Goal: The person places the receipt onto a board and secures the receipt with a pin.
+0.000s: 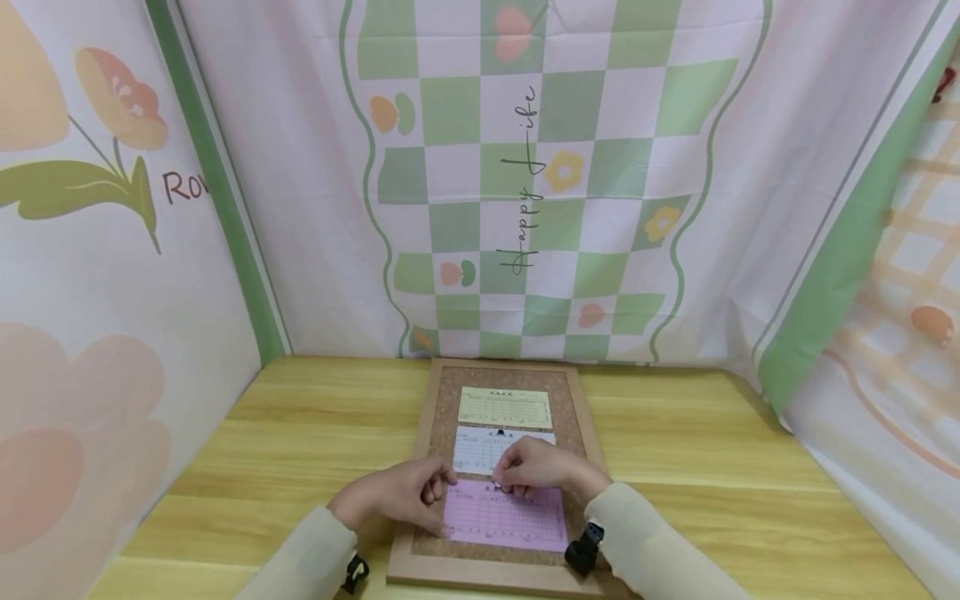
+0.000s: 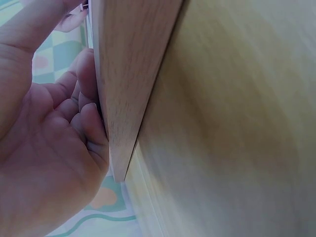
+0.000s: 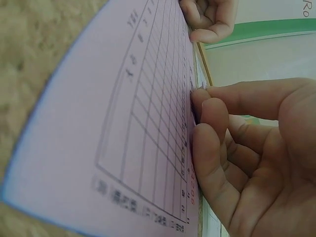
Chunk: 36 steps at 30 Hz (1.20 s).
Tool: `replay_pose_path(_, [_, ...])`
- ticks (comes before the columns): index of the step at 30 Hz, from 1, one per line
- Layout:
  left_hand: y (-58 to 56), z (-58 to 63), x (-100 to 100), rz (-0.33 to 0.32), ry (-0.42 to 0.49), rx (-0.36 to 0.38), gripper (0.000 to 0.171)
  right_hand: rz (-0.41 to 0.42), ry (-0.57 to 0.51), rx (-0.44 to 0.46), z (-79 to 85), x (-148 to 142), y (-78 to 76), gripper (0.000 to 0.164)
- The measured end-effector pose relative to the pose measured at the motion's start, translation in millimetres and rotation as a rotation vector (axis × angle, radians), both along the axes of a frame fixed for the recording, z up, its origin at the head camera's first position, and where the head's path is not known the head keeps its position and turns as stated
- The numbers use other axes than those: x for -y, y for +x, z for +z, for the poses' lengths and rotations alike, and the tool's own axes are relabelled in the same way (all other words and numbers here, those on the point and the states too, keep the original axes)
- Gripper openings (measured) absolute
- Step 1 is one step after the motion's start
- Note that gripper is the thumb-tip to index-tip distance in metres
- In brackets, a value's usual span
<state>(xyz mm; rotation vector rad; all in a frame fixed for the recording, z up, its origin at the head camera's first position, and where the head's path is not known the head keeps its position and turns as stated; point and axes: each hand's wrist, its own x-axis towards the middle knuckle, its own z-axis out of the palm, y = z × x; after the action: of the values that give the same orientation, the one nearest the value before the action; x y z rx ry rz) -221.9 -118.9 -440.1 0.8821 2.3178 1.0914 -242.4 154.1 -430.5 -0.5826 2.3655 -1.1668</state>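
A pink printed slip (image 1: pixel 510 521) lies on the lower part of a framed corkboard (image 1: pixel 427 546). My left hand (image 1: pixel 405 496) rests at its left side, thumb at the lower left corner and index fingertip near the upper left one, the other fingers curled in by the frame (image 2: pixel 133 64). At the slip's top edge my right hand (image 1: pixel 536 467) pinches a small pale push pin (image 3: pixel 204 86), mostly hidden by the fingertips. Above it a white slip (image 1: pixel 472 450) has a black push pin (image 1: pixel 501 432) at its top. A yellow slip (image 1: pixel 504 408) lies highest.
The corkboard lies flat on a wooden table (image 1: pixel 315 433), its far end near a checkered curtain (image 1: pixel 510 208). Printed cloth hangs on the left (image 1: pixel 112 292) and right sides. Black straps (image 1: pixel 585 550) circle both wrists.
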Motion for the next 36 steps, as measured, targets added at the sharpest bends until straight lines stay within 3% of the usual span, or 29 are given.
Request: replay_pose_path(36, [0.7,-0.4,0.2,-0.003,0.002,-0.001,0.053,0.023,0.088,-0.067,1.7,4.0,2.3,0.008])
